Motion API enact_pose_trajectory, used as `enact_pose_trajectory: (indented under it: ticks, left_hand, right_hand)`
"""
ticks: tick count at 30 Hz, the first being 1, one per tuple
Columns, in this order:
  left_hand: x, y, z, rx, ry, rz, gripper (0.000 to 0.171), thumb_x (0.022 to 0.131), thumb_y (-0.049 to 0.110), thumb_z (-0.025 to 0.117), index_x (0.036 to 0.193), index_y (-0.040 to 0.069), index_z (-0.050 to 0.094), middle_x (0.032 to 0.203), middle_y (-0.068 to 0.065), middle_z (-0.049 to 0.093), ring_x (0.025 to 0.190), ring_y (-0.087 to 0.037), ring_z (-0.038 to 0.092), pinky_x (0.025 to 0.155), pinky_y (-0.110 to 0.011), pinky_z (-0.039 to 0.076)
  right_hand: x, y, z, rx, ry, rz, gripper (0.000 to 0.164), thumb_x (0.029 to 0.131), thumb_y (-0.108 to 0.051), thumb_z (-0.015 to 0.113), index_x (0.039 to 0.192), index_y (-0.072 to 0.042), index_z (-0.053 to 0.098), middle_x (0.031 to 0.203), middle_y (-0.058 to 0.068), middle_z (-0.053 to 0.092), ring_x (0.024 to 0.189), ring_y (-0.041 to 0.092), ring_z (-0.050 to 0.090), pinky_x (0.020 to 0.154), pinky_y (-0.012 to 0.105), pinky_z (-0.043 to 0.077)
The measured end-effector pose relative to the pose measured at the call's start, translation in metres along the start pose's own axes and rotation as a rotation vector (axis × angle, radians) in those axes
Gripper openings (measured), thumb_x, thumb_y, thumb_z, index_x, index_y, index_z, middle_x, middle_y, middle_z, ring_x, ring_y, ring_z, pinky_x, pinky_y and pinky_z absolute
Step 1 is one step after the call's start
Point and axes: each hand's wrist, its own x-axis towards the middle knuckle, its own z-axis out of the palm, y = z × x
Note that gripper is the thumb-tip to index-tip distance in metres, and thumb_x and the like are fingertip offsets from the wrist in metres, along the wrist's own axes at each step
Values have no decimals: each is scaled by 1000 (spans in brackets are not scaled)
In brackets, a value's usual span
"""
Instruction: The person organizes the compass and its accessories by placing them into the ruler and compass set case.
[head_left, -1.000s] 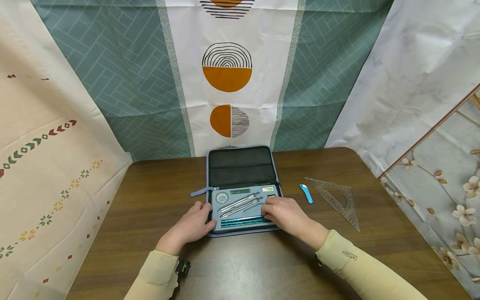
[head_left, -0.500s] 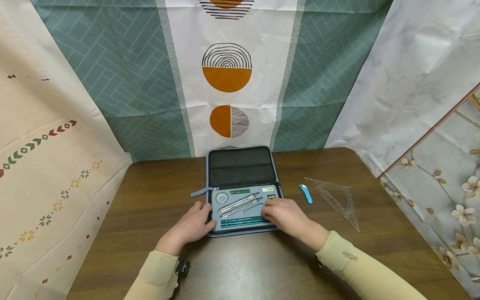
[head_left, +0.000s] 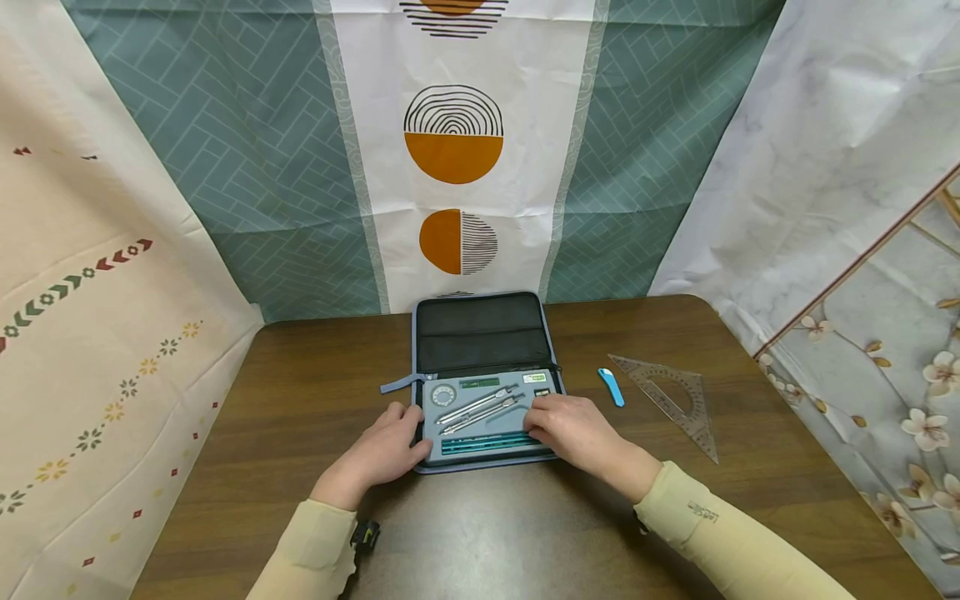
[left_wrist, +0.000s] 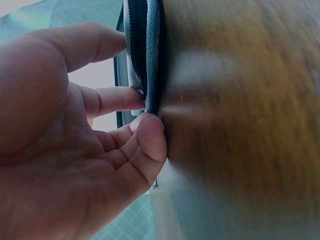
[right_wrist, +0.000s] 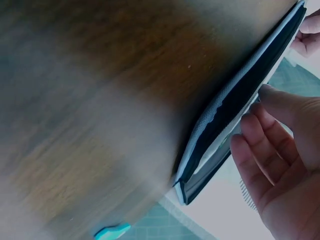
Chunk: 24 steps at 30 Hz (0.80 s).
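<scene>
A zippered drawing-set case (head_left: pixel 480 333) lies unfolded on the table, its grey tray (head_left: pixel 459 421) facing up. The tray bears two silver compasses (head_left: pixel 480 408), a round white disc (head_left: pixel 443 395), a green lead box (head_left: pixel 480 382), a white eraser (head_left: pixel 536 378) and dark teal pencils (head_left: pixel 480 444). My left hand (head_left: pixel 386 446) holds the case's left edge, thumb on the tray rim, with some fingers curled against the side. At the pencils' right end, my right hand (head_left: pixel 577 429) has thumb and fingers close together; they hide that end, and the pinched pencil is largely covered.
Right of the case lies a small blue cutter (head_left: pixel 611 387), beside a clear set square (head_left: pixel 675 400) with a protractor cut-out. A strap (head_left: pixel 401 384) sticks out at the case's left. A patterned cloth (head_left: pixel 457 167) hangs behind the table.
The glare and lettering on the upper pencil change between frames. Both hands stay almost in place at the case; the other items do not move.
</scene>
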Motion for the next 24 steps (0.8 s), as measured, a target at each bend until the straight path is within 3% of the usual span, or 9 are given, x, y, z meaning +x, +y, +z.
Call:
enact_pose_trajectory:
  ticks: [6,12,24]
  left_hand:
    - [0,0,-1,10,-3,-2,43,106,25,72,139,0,61,121,-16,56,102,-27,52,90,-48,51]
    - [0,0,-1,2,-6,-3,44,106,25,72,140,0,61,123,-17,56,103,-28,53,91,-49,52]
    - [-1,1,-1,-1,-2,4,45,105,25,74,140,0,61,123,-18,57,103,-28,53,90,-48,52]
  right_hand:
    - [-6,10,-7,-22,70,30,23,87,-13,96,105,-16,81,98,-4,72,83,13,68,69,32,58]
    - [-11,25,-17,-71,84,137,29,87,-13,96,112,-12,81,102,-1,73,86,18,71,70,38,60]
    - [-28,60,-24,-178,116,253,26,88,-12,95,110,-10,80,100,4,74,86,27,75,73,49,62]
